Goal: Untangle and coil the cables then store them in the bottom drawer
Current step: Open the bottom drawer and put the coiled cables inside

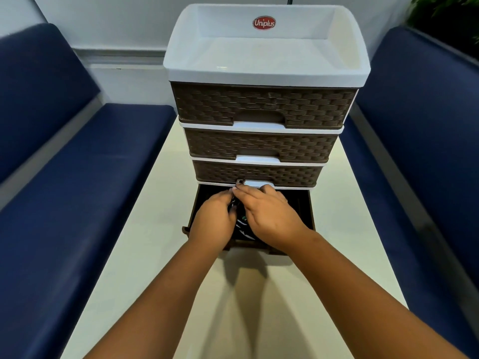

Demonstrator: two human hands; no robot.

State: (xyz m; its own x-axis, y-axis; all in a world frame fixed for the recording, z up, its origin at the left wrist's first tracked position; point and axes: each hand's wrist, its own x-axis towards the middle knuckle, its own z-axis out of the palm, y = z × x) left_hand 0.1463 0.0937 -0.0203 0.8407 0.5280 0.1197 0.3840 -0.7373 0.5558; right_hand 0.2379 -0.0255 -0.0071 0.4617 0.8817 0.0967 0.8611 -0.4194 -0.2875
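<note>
The bottom drawer [308,203] of a brown wicker-pattern drawer unit is pulled out toward me. Both my hands are inside it, close together over black and white cables [242,228] that lie in the drawer. My left hand [213,220] has its fingers curled around part of the cables. Over the cable bundle lies my right hand [269,212], its fingers reaching toward the drawer's back; whether it grips the cables is hidden. Most of the cables are covered by my hands.
The drawer unit [261,107] stands on a narrow white table [155,255] and has three shut drawers above and a white top tray [267,55]. Blue cushioned benches [77,177] flank the table on both sides. A plant [453,14] is at the top right.
</note>
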